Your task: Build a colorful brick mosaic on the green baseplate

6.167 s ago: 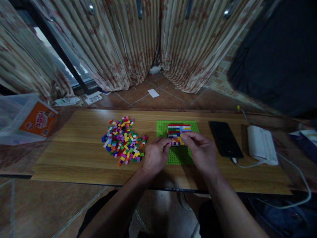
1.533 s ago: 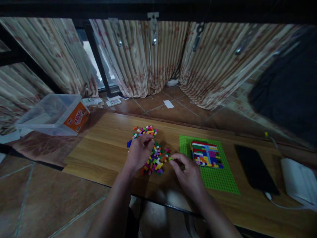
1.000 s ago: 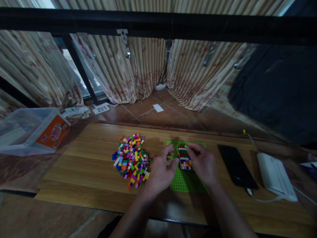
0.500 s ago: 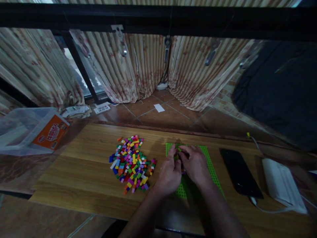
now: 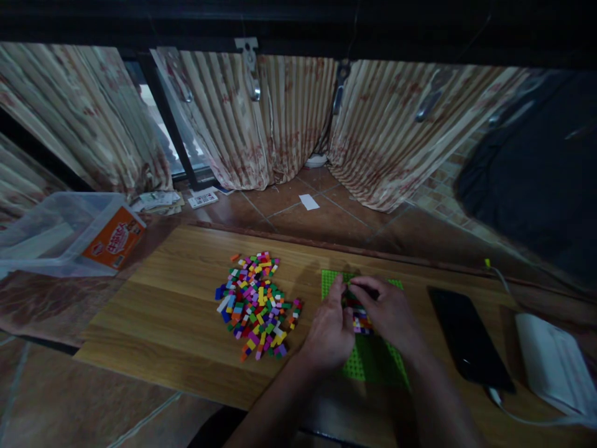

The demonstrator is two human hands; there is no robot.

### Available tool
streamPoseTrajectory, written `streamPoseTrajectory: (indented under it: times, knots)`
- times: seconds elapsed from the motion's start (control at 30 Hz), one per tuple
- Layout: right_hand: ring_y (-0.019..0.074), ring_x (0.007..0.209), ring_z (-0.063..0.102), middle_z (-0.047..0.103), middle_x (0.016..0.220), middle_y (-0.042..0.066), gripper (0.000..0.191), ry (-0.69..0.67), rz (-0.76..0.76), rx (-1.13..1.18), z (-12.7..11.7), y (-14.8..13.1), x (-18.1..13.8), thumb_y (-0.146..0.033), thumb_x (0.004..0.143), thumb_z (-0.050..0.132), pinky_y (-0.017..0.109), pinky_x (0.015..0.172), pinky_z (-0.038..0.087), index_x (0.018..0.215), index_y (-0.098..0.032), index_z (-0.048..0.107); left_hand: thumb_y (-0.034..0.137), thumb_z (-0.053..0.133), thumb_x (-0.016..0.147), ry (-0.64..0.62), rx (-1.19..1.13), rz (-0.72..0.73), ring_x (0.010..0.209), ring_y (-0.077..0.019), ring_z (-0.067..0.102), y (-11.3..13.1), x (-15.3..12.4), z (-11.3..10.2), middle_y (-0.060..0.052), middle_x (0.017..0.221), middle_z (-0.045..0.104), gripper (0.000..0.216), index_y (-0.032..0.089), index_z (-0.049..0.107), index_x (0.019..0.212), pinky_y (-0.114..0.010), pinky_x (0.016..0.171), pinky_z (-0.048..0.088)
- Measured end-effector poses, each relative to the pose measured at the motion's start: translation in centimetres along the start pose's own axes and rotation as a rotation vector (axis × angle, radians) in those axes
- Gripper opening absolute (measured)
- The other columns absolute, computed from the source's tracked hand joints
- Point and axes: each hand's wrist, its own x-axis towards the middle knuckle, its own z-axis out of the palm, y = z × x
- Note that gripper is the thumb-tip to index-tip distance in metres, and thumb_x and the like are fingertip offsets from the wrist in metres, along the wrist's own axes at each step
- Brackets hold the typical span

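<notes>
A green studded baseplate (image 5: 368,364) lies on the wooden table under both hands. On it sits a block of joined toy bricks (image 5: 362,323) in several colours, seen in the gap between the hands. My left hand (image 5: 330,330) is curled along the block's left side, thumb and forefinger closed against it. From the right, my right hand (image 5: 389,311) pinches at the block's far end; whatever its fingertips hold is hidden. To the left of the plate is a loose heap of small coloured bricks (image 5: 259,305).
Right of the plate lie a black phone (image 5: 469,336) with a cable and a white box-like device (image 5: 555,364). A clear plastic tub (image 5: 69,249) with an orange label stands beyond the table's left end. Curtains (image 5: 298,118) hang behind the table (image 5: 163,298).
The view has shifted, so the scene sits a little further right. My right hand has drawn slightly away from the left, baring more of the joined bricks. Both hands stay over the baseplate.
</notes>
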Motion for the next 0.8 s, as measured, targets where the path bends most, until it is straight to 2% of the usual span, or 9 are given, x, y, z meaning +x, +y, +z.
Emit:
streamPoseTrajectory:
  times: [0.13, 0.47, 0.63, 0.73, 0.8]
  knots:
    - [0.0219, 0.083, 0.068, 0.075, 0.090, 0.004, 0.025, 0.029, 0.015, -0.005, 0.2, 0.3, 0.0, -0.041, 0.083, 0.055, 0.036, 0.077, 0.051, 0.083, -0.025, 0.074, 0.021, 0.042, 0.091, 0.007, -0.002, 0.008, 0.135, -0.0256, 0.047, -0.1, -0.2, 0.2, -0.014, 0.147, 0.050, 0.061, 0.016, 0.030, 0.151, -0.043, 0.116, 0.036]
    - [0.0237, 0.079, 0.069, 0.075, 0.087, 0.004, 0.031, 0.049, 0.012, -0.048, 0.8, 1.7, 0.0, -0.051, 0.080, 0.056, 0.038, 0.076, 0.051, 0.081, -0.025, 0.074, 0.022, 0.041, 0.091, -0.017, 0.079, 0.029, 0.141, -0.0298, 0.039, 0.2, -0.7, 0.3, -0.018, 0.154, 0.038, 0.066, 0.009, 0.023, 0.154, -0.045, 0.118, 0.033]
    - [0.0267, 0.079, 0.068, 0.075, 0.086, 0.005, 0.035, 0.073, -0.021, -0.091, 0.9, 2.5, 0.0, -0.057, 0.079, 0.055, 0.040, 0.074, 0.051, 0.081, -0.027, 0.074, 0.022, 0.045, 0.089, -0.026, 0.098, 0.030, 0.131, -0.0314, 0.052, 0.3, -0.9, -0.4, -0.017, 0.143, 0.053, 0.070, 0.012, 0.022, 0.154, -0.045, 0.111, 0.042]
    - [0.0285, 0.084, 0.068, 0.075, 0.092, 0.006, 0.038, 0.060, -0.015, -0.101, 1.0, 2.9, -0.1, -0.060, 0.078, 0.054, 0.043, 0.078, 0.050, 0.084, -0.028, 0.074, 0.023, 0.046, 0.088, -0.060, 0.128, 0.028, 0.121, -0.0328, 0.060, 0.5, -1.2, -1.2, -0.016, 0.136, 0.060, 0.072, 0.013, 0.021, 0.155, -0.046, 0.106, 0.047]
    - [0.0292, 0.086, 0.068, 0.074, 0.096, 0.006, 0.041, 0.060, -0.007, -0.104, 1.1, 3.0, -0.4, -0.062, 0.078, 0.052, 0.044, 0.079, 0.050, 0.085, -0.028, 0.073, 0.024, 0.046, 0.088, -0.072, 0.129, 0.045, 0.113, -0.0303, 0.065, 0.6, -1.4, -1.8, -0.013, 0.128, 0.066, 0.069, 0.016, 0.025, 0.154, -0.044, 0.101, 0.050]
